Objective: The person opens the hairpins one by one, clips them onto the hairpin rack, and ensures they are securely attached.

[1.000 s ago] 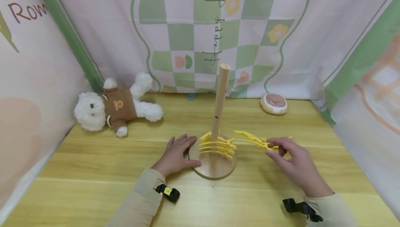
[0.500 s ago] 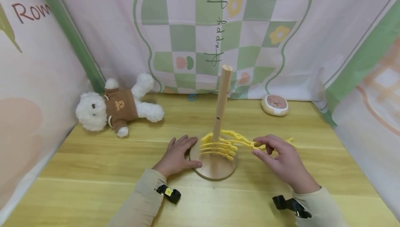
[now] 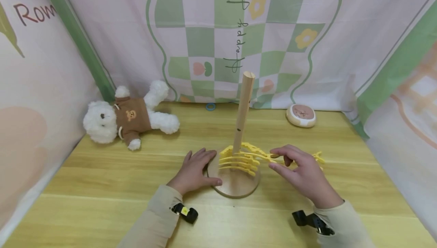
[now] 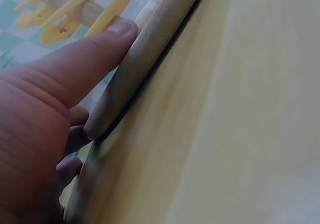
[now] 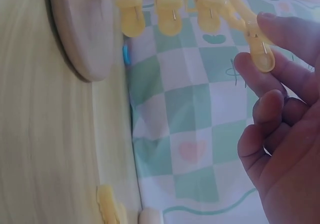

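My right hand (image 3: 298, 170) pinches a yellow alligator hair clip (image 5: 262, 58) by its tail end, between thumb and fingertips. The clip's jaws are spread and reach to the wooden post (image 3: 243, 113), one passing in front of it in the head view. Below, several like yellow clips (image 3: 237, 162) are stacked around the post's foot, tails toward the right. My left hand (image 3: 194, 172) rests at the left rim of the round wooden base (image 3: 235, 191), fingers extended along the edge. In the left wrist view its thumb (image 4: 95, 51) lies over the base's rim (image 4: 145, 59).
More yellow clips (image 3: 319, 157) lie on the table (image 3: 136, 210) beyond my right hand, partly hidden by it. A white plush bear (image 3: 133, 119) in a brown top lies at the back left. A blue ring (image 3: 210, 107) and a rounded pink-and-white object (image 3: 301, 115) are near the curtain.
My right hand has moved left with its clip, bringing the spread jaws from beside the post to the post. My left hand has stayed at the base.
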Demonstrator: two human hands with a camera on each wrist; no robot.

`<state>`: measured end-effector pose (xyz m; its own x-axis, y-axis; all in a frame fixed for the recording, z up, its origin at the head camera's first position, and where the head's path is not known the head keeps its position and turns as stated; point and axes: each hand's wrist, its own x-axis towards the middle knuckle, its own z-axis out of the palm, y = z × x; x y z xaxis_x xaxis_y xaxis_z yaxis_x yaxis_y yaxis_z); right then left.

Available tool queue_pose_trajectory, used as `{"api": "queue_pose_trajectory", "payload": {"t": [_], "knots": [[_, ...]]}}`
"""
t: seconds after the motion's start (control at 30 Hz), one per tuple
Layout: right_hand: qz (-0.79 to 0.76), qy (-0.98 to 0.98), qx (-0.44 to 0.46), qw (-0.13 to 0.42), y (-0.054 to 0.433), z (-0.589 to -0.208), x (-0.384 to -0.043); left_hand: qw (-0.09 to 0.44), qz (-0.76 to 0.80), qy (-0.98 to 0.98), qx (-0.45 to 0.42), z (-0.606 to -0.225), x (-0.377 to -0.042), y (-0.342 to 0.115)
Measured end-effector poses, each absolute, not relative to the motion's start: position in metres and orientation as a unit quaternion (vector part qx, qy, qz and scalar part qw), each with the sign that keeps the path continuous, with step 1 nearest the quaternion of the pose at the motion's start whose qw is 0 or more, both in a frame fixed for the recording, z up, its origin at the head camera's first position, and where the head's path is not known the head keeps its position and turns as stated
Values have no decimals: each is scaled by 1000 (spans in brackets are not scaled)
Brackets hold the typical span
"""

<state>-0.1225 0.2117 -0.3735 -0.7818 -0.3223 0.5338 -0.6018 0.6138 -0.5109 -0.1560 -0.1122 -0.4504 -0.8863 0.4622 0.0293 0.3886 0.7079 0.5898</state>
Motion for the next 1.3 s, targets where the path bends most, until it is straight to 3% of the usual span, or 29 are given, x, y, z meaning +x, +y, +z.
{"api": "queue_pose_trajectory", "payload": {"t": [0.43, 1.3], "knots": [[366, -875, 267, 172, 201, -372, -127, 59, 301, 925, 224, -447, -153, -114], [361, -877, 267, 172, 194, -372, -136, 52, 288, 927, 236, -451, -157, -111]]}}
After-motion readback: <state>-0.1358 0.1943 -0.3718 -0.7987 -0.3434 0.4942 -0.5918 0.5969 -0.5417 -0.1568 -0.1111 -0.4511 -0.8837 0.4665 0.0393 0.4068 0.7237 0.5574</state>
